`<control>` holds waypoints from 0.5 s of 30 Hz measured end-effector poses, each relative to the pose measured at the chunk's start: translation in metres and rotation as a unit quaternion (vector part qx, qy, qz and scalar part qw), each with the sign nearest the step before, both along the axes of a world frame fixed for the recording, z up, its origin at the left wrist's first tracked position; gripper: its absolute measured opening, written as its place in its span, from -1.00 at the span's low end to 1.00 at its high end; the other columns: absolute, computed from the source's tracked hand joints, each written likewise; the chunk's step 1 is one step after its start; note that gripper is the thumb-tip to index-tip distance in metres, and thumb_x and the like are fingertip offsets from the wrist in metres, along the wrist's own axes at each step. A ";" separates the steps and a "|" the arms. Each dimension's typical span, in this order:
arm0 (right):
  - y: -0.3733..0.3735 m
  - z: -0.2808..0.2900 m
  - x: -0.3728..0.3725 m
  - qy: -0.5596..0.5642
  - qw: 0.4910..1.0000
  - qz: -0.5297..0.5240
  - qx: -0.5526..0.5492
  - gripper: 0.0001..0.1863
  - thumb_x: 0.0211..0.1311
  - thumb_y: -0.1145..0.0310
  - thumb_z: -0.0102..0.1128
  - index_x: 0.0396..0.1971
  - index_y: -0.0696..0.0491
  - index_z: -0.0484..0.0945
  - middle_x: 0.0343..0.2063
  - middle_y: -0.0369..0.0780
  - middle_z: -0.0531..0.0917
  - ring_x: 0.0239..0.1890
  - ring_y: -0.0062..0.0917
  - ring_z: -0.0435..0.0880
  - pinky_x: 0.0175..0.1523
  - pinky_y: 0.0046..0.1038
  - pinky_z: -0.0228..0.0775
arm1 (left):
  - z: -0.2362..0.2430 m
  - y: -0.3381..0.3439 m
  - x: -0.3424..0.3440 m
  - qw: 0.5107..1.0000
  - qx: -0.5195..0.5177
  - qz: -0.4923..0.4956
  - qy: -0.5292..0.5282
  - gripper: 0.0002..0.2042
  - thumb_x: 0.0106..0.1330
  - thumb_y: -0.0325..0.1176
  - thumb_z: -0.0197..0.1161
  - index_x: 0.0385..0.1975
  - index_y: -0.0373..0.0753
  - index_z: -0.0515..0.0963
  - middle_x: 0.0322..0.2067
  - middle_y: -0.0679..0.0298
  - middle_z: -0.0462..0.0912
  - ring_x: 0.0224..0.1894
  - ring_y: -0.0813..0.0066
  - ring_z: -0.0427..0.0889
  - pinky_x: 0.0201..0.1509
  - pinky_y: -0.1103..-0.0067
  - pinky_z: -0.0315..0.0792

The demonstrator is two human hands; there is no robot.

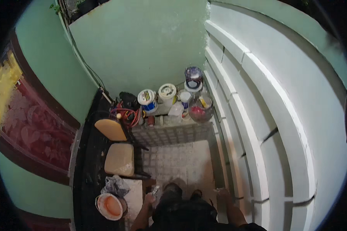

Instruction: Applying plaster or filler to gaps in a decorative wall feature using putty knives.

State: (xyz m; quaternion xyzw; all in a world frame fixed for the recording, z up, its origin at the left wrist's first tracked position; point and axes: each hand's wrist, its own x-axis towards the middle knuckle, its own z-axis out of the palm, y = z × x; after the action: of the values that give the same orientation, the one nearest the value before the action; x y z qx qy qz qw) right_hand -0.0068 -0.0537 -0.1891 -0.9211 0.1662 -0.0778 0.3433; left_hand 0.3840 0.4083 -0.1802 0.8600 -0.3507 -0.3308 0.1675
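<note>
Step in hand, as judged: handling of a small silvery item (155, 189), held up at the fingers of the left hand (149, 198) – grip closed around it, exact kind too small to tell. Right hand (221, 193) is held out beside the stepped white ledges (254, 156); a pale edge is seen at its fingers, but whether anything is gripped cannot be told. Next move likely calls for a steady hold on the left and care near the ledges on the right.

Around: a white bucket (111, 207) with orange-tinted inside is placed left of the left hand, a crumpled plastic bag (116, 186) just beyond it. Lidded tubs (147, 102) and a clear bowl (201, 110) are lined up by the far green wall (142, 50).

In the way: left side is crowded by a chair (119, 159) – right side is bounded by the ledges.
</note>
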 end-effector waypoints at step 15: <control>-0.020 0.009 0.183 0.392 0.770 -0.333 0.379 -0.52 0.34 0.24 0.12 0.24 -0.07 0.41 -0.21 -0.26 0.67 -0.32 -0.60 0.62 -0.27 -0.44 0.53 | 0.016 -0.024 0.172 0.965 0.133 0.199 0.107 -0.58 0.24 -0.01 0.21 -0.41 -0.36 0.62 -0.43 -0.11 0.64 -0.26 -0.12 0.64 -0.20 0.12 0.48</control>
State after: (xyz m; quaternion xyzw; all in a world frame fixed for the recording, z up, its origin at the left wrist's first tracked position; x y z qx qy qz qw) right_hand 0.1762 -0.0737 -0.1802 -0.5541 0.5982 0.2497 0.5222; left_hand 0.5559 0.3844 -0.1640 0.8867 -0.1055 -0.4243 0.1506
